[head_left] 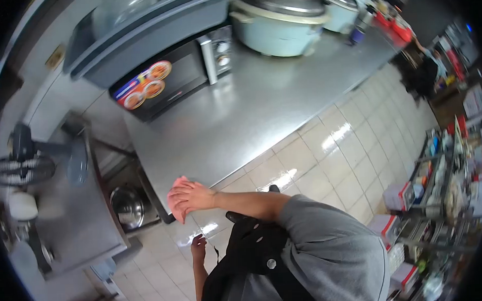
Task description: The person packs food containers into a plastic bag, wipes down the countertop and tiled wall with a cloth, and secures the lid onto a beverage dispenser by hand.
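Observation:
My right hand [191, 197] presses a pink cloth [175, 200] against the corner of the steel counter [239, 118]. Its fingers lie over the cloth, and part of the cloth hangs past the edge. Lower down, my left hand [198, 247] hangs over the tiled floor with its fingers loosely curled and apart. Nothing shows in it. On the counter, beyond the cloth, stands a microwave [185, 71] with food pictures on its door.
A grey tub [153, 32] sits above the microwave. Large cookers [281, 26] stand farther along. At the left are another steel table [70, 214], a fan [23, 164] and a metal pot [128, 207] below. Crowded shelves [437, 195] line the right. A person [425, 70] is at the far right.

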`<control>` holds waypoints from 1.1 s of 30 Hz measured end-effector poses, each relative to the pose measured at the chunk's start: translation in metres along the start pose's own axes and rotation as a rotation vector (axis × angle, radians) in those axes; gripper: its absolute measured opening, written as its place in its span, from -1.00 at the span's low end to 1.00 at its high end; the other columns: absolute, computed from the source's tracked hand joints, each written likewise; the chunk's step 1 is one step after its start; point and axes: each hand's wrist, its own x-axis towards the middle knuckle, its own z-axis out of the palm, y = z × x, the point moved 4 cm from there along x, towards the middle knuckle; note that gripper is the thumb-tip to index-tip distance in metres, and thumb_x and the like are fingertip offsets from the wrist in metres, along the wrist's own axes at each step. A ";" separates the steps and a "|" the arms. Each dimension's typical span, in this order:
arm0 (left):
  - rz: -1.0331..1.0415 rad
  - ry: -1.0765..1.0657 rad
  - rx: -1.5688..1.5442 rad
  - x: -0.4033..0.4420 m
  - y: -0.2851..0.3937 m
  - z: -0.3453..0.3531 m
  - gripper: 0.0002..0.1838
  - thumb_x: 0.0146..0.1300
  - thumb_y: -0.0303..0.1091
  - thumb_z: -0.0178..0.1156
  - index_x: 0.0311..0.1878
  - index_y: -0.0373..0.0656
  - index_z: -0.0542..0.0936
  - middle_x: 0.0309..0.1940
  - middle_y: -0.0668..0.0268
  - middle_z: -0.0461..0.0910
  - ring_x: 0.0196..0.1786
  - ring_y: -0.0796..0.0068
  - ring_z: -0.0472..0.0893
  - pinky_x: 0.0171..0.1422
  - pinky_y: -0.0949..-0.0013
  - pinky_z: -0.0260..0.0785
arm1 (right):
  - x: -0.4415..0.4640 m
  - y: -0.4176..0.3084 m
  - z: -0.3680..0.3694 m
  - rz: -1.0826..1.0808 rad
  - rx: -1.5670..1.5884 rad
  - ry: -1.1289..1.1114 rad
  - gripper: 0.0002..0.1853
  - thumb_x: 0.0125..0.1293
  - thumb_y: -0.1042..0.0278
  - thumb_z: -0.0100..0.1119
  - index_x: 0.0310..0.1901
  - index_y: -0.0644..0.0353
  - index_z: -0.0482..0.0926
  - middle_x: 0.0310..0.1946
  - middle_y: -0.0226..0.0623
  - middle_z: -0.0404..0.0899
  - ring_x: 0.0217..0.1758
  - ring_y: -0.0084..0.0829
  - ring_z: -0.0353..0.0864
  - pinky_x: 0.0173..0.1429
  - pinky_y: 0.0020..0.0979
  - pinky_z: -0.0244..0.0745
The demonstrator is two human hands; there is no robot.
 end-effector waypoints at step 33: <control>0.680 -0.283 -0.112 -0.022 0.439 0.423 -0.80 0.42 -0.49 0.00 0.00 -0.33 0.53 -0.18 0.21 0.64 -0.12 0.49 0.62 0.05 0.44 0.45 | -0.385 0.268 -0.440 1.104 -0.129 0.603 -0.44 0.34 0.04 0.05 0.27 0.21 0.32 0.25 0.03 0.33 0.37 -0.05 0.30 0.36 -0.09 0.28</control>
